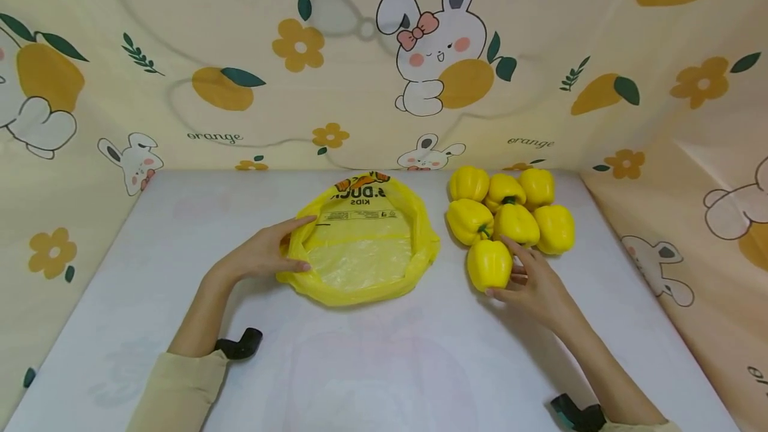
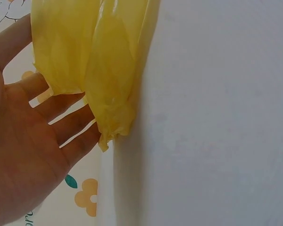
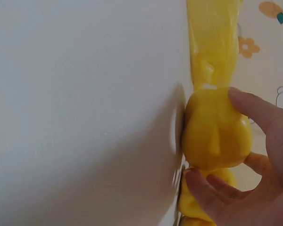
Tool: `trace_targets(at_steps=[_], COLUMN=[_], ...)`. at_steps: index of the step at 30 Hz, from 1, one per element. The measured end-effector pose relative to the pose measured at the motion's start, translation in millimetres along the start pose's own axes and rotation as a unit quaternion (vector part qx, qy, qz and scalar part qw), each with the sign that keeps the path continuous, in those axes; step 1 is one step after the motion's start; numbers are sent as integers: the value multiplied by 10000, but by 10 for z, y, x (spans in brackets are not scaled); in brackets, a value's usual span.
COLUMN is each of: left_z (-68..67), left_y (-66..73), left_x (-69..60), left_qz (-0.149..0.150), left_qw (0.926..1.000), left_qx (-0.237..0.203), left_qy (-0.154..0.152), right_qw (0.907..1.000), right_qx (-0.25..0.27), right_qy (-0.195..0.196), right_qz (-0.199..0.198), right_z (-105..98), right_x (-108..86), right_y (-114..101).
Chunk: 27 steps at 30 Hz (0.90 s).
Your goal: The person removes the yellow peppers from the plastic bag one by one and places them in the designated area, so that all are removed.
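A yellow plastic bag (image 1: 360, 292) with printed lettering stands with its mouth wide open on the table. My left hand (image 1: 264, 249) touches its left side, thumb and forefinger reaching over the rim; in the left wrist view the palm (image 2: 33, 136) is spread and fairly straight fingers lie against the bag (image 2: 113, 61). To the right of the bag, my right hand (image 1: 537, 289) holds a yellow bell pepper (image 1: 489, 264) between thumb and fingers. In the right wrist view the thumb touches one side of this pepper (image 3: 217, 132) and fingertips are at another.
Several more yellow bell peppers (image 1: 471, 221) sit clustered behind the held one, near the table's back edge. The white table (image 1: 372, 365) meets a patterned cloth backdrop (image 1: 360, 105) at the back and sides. Black wrist devices (image 1: 241, 344) are worn at both sleeves.
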<state>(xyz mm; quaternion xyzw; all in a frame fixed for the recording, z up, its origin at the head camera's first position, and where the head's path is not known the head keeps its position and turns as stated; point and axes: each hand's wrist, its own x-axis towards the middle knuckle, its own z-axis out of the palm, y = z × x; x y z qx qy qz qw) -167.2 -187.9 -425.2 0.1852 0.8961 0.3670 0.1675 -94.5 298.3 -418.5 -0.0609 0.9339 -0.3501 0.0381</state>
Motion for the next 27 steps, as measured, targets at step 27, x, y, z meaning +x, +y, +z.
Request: trace_targets(at_steps=[27], left_z=[15], left_y=[-61], left_x=[-38], left_qz=[-62], left_qw=[9999], left_qx=[-72], left_qy=[79], right_qw=[9928], right_qx=[-35], right_qy=[955], right_qz=[-720], right_z=[-151], right_x=[-66], right_y=[-72])
